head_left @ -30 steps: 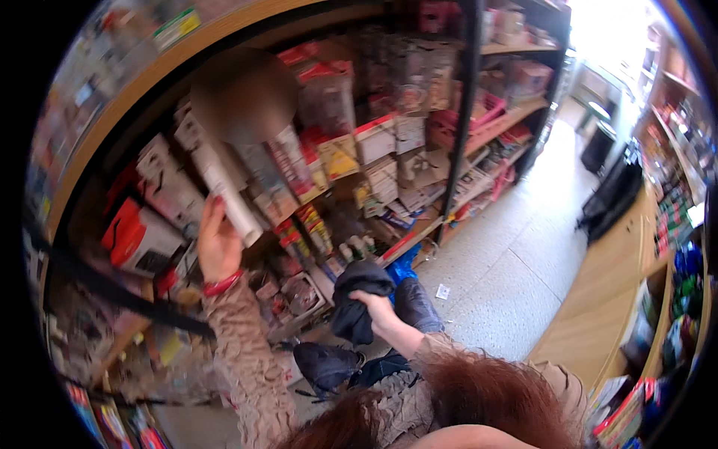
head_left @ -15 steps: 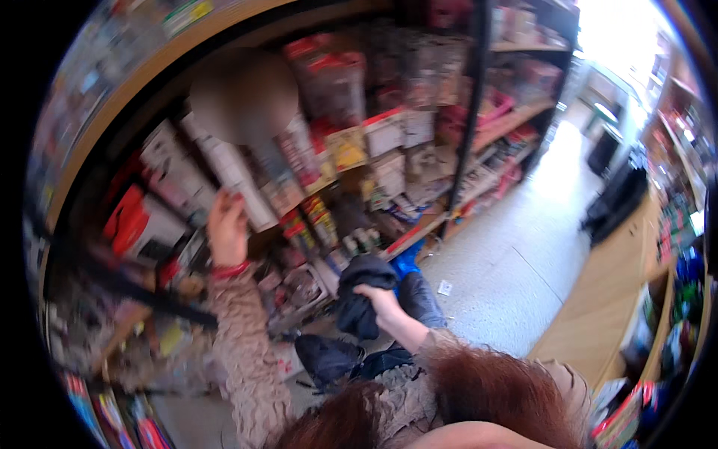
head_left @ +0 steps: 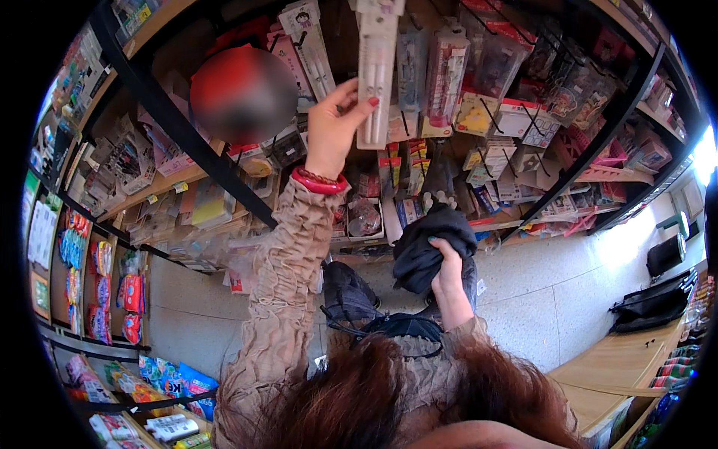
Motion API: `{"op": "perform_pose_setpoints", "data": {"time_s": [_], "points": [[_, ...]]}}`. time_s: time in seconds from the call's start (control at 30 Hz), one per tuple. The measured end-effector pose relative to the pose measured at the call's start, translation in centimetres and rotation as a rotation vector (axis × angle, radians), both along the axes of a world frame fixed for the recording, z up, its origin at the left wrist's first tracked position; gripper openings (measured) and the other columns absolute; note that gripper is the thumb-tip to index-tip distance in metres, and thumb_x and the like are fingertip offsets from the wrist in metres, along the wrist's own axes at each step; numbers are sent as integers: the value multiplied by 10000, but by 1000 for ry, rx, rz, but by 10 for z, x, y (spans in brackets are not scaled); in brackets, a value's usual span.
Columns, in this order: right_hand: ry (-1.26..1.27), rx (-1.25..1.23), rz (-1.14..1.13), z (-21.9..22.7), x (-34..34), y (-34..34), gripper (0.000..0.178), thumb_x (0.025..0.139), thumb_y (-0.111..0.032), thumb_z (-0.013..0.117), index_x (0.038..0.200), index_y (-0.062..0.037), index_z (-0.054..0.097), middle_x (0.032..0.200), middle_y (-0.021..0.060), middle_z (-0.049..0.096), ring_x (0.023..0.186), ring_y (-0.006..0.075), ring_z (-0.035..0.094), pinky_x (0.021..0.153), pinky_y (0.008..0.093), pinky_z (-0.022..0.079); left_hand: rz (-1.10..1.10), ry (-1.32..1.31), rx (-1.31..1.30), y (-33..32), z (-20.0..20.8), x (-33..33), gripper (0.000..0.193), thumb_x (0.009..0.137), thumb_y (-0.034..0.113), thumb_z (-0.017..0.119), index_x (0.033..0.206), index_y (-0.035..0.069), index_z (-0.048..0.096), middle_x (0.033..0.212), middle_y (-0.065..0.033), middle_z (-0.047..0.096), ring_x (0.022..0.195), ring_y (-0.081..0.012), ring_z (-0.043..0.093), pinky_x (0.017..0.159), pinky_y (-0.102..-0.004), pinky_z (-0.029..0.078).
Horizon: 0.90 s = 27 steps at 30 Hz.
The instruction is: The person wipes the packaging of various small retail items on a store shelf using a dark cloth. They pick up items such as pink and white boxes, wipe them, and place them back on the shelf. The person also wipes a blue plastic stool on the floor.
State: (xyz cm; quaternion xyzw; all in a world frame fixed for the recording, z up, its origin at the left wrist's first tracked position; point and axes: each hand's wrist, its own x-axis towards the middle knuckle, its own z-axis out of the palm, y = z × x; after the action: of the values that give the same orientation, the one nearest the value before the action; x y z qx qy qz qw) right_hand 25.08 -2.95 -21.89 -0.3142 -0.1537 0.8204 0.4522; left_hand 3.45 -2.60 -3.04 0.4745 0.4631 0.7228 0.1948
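Note:
My left hand [head_left: 336, 127] pinches the edge of a long, narrow clear pack of pens [head_left: 375, 82], its thumb lying over the front. The pack hangs upright among the shelf goods, and its top runs out of view. A red bracelet [head_left: 321, 180] circles my left wrist. Lower down, my right hand [head_left: 449, 271] is closed around a bunched black cloth [head_left: 425, 251], held above my legs. The cloth hides some of the right fingers. Close to the left hand hang another slim white pack [head_left: 308, 49] and a clear pack with pink contents [head_left: 447, 78].
Black metal posts [head_left: 587, 161] divide the shelving, and thin black hooks stick out toward me. A wooden counter [head_left: 621, 359] stands at the right. Bagged snacks [head_left: 168, 378] fill racks at lower left. A black bag [head_left: 654, 303] lies on the far right.
The view has swung round, bringing the shelf to the front. My left hand now pinches the clear pen pack; earlier it was at a long white box. The right hand keeps the black cloth.

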Motion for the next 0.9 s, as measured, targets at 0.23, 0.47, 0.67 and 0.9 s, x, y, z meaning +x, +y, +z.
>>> {"op": "perform_pose_setpoints", "data": {"time_s": [0.23, 0.47, 0.67, 0.9], "points": [[266, 120, -24, 53, 4, 17, 252, 779, -98, 526, 1000, 22, 547, 962, 109, 597, 908, 237, 575, 848, 340, 461, -20, 53, -284, -36, -90, 51, 336, 803, 44, 636, 1124, -24, 566, 901, -57, 652, 797, -80, 584, 723, -228, 467], [170, 298, -3, 64, -22, 40, 224, 845, -160, 594, 1021, -22, 588, 980, 44, 612, 883, 159, 588, 783, 283, 467, 211, 531, -357, -70, -133, 87, 316, 762, 1, 588, 1078, -20, 586, 930, -175, 632, 841, -244, 630, 746, -292, 473], [-73, 313, 78, 58, -25, 42, 161, 775, -40, 671, 925, -20, 618, 872, 31, 618, 800, 136, 586, 713, 263, 464, 188, 617, -396, -87, -134, 82, 324, 760, 14, 594, 1084, -11, 588, 919, -204, 614, 826, -321, 614, 732, -309, 472], [-162, 448, 151, 55, -22, 39, 206, 719, 7, 671, 915, -9, 609, 848, 43, 614, 781, 147, 587, 696, 273, 469, -18, 128, -477, -101, -160, 83, 343, 787, 22, 627, 1120, -31, 565, 889, -103, 653, 765, -142, 601, 703, -260, 468]]}}
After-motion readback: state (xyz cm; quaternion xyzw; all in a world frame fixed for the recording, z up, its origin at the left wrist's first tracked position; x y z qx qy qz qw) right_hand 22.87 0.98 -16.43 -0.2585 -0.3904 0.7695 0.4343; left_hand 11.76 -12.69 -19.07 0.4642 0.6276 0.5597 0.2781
